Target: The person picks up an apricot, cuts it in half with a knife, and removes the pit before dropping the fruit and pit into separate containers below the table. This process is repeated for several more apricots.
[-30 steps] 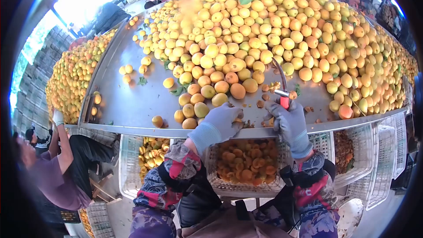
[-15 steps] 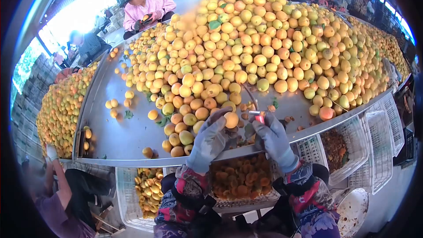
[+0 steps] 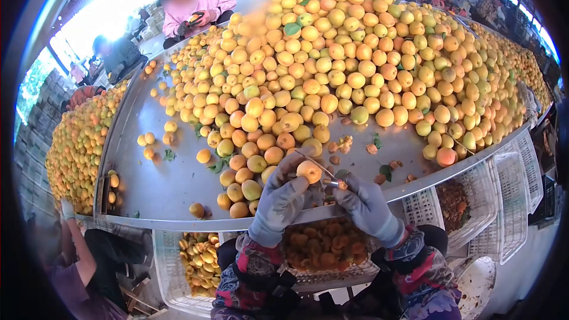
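Note:
My left hand (image 3: 277,202), in a grey glove, is closed around a yellow-orange apricot (image 3: 309,170) held up between thumb and fingers. My gloved right hand (image 3: 372,208) grips a small thin-bladed knife (image 3: 330,183) with a metal collar; most of its handle is hidden in the fingers. The blade slants up to the left, overlapping the apricot's upper side in this view. Both hands are above the near rim of the metal table (image 3: 172,223). Directly below stands a crate of halved apricots (image 3: 325,249).
A big heap of apricots (image 3: 332,65) covers the table's back and middle. Scraps (image 3: 341,144) and leaves lie near my hands. White crates (image 3: 514,201) stand below at right, another crate (image 3: 161,266) at left. A person in pink (image 3: 204,0) works across the table; others sit around.
The knife has swung from pointing upward beside the apricot to lying across it. My right hand has turned and moved slightly down; the left still holds the apricot. My view has shifted slightly.

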A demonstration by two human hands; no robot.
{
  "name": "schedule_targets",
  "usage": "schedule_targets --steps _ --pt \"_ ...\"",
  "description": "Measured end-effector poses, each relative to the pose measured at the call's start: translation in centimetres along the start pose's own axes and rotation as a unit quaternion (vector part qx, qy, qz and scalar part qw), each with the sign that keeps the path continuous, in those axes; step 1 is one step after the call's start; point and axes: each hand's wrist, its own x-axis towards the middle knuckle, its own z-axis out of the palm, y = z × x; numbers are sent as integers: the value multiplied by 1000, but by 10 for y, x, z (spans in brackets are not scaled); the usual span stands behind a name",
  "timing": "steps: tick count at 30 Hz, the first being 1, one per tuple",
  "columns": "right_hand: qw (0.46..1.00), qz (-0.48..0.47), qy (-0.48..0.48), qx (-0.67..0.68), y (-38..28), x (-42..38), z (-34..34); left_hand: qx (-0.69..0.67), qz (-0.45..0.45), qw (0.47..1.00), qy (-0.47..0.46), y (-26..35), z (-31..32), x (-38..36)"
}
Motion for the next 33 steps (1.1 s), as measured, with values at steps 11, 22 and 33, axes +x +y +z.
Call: schedule_targets --steps 11,22,33 --pt "998 1 -36 -47 -5 -3 1 -7 -31 999 -14 11 8 -6" --pt "996 -27 11 87 -4 -1 11 38 -13 999 -8 3 4 -9" --pt "987 -79 62 -129 -5 4 16 119 11 993 -16 8 7 -9"
